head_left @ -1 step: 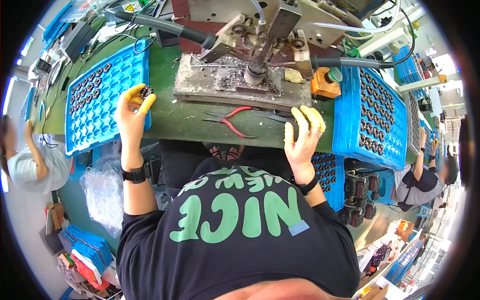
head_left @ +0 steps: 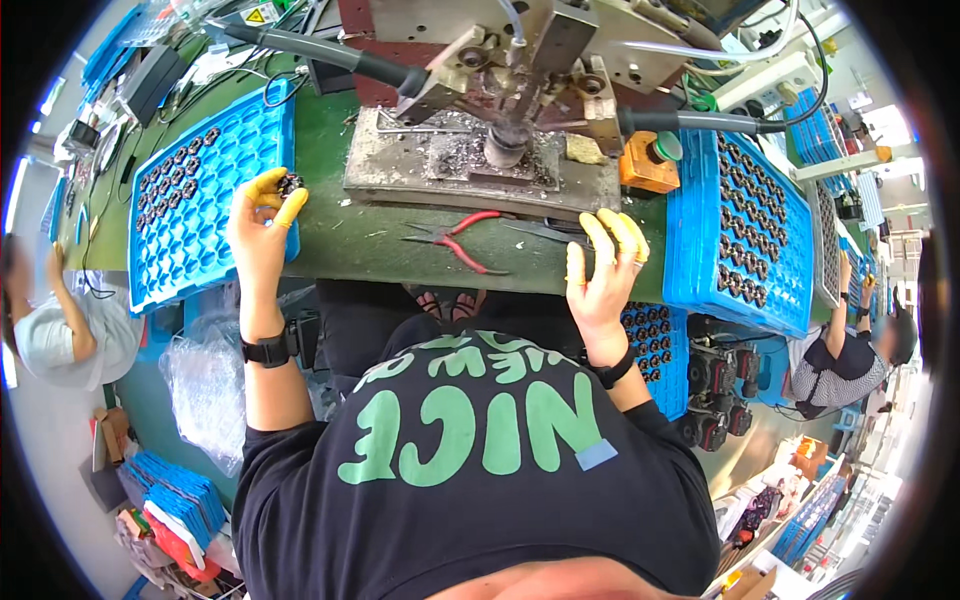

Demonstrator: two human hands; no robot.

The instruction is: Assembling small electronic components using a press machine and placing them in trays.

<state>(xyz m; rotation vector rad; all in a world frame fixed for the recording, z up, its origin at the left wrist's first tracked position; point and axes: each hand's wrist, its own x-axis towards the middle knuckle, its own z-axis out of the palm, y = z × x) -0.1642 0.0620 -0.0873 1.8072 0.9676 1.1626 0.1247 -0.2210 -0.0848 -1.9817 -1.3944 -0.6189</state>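
Observation:
My left hand [head_left: 262, 225], with yellow covers on its fingers, pinches a small dark round part [head_left: 289, 185] with a notched outline. It is above the right edge of a blue tray [head_left: 215, 255] with hexagonal pockets, partly filled with similar parts. At the green table's front edge, my right hand [head_left: 605, 265] has its yellow-covered fingers stretched apart, with nothing in them. Its fingertips are close to a pair of dark tweezers [head_left: 545, 233], partly hidden by the hand. Red-handled pliers [head_left: 455, 242] lie between the two hands.
A press-like machine [head_left: 505, 145] stands on a metal base [head_left: 390, 180] strewn with shavings. Right of it are an orange block [head_left: 648, 168] and stacked blue trays [head_left: 695, 240] full of dark parts. Co-workers sit at far left [head_left: 75, 320] and far right [head_left: 840, 365].

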